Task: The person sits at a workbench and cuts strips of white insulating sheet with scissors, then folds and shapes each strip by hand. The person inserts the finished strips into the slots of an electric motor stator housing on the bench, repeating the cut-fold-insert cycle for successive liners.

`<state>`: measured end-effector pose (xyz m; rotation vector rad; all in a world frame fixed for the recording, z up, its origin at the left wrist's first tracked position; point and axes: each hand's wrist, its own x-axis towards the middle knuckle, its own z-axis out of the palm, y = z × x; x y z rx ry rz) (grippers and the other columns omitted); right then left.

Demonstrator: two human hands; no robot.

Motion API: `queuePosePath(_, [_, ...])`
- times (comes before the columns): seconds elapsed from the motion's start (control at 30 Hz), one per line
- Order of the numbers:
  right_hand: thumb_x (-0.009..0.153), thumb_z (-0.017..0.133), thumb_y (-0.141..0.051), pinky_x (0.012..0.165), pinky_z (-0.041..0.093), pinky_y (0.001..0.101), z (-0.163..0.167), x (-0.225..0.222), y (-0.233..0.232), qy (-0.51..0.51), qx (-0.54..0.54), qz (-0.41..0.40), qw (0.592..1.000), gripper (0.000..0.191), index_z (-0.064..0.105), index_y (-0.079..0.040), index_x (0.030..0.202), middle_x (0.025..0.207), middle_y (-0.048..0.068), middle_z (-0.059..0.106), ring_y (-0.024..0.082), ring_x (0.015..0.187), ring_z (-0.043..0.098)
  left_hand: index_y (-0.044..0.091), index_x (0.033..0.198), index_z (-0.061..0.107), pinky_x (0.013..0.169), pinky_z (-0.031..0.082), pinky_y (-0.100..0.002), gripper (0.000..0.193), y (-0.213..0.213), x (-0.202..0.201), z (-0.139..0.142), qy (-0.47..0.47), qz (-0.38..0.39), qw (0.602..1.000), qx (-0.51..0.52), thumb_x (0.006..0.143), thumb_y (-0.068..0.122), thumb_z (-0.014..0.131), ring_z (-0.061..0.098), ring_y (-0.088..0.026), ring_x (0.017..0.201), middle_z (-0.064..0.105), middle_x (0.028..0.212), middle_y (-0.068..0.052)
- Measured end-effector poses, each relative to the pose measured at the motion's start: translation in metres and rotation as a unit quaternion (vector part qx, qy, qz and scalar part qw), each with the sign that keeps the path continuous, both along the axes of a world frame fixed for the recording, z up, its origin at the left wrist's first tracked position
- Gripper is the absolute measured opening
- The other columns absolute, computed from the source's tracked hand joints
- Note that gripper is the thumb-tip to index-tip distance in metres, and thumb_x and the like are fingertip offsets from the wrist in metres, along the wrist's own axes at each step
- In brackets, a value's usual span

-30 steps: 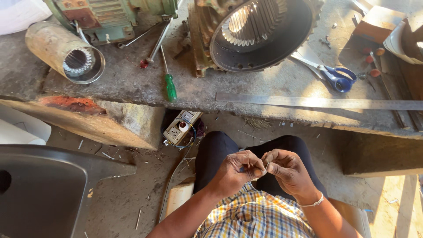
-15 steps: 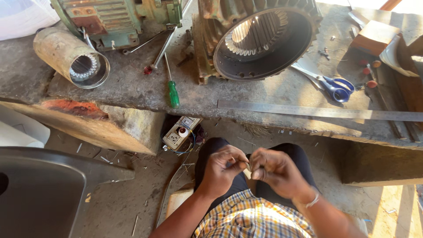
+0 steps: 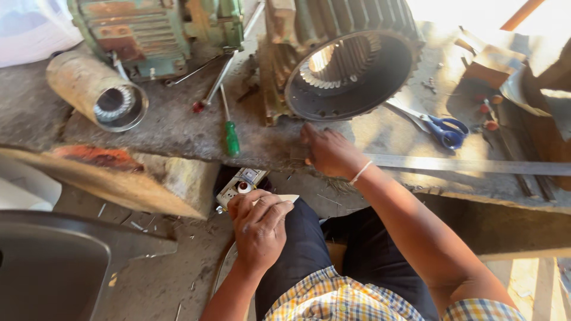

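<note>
A thin pale strip [image 3: 284, 198] is pinched in the closed fingers of the left hand [image 3: 260, 224], below the motor housing [image 3: 348, 71]. The right hand [image 3: 329, 151] is laid on the surface [image 3: 160, 128] just before this housing, fingers loosely spread, nothing held.
</note>
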<state>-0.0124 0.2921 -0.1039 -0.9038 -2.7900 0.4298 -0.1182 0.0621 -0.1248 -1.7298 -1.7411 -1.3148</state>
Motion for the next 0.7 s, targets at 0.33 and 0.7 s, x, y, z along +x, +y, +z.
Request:
queuePosePath(0.33, [0.076, 0.084, -0.021, 0.087, 0.050, 0.0513, -0.004, 0.002, 0.018, 0.025, 0.007, 0.027, 0.999, 0.039, 0.065, -0.010, 0.109, 0.103, 0.017, 0.069, 0.041, 0.105, 0.064, 0.015, 0.095, 0.073, 0.100, 0.038, -0.046, 0.017, 0.001, -0.001, -0.006, 0.026, -0.005, 0.999, -0.018, 0.082, 0.004, 0.076, 0.062, -0.022, 0.109, 0.068, 0.100, 0.003])
queuePosePath(0.7, [0.093, 0.068, -0.007, 0.084, 0.038, 0.0409, 0.008, 0.038, -0.037, 0.221, 0.240, -0.040, 0.945, 0.029, 0.073, -0.016, 0.120, 0.091, 0.004, 0.062, 0.027, 0.092, 0.058, 0.016, 0.100, 0.072, 0.105, 0.035, -0.045, 0.011, 0.088, -0.010, -0.018, 0.207, 0.014, 0.978, 0.006, 0.092, 0.020, 0.065, 0.055, -0.021, 0.117, 0.065, 0.113, 0.002])
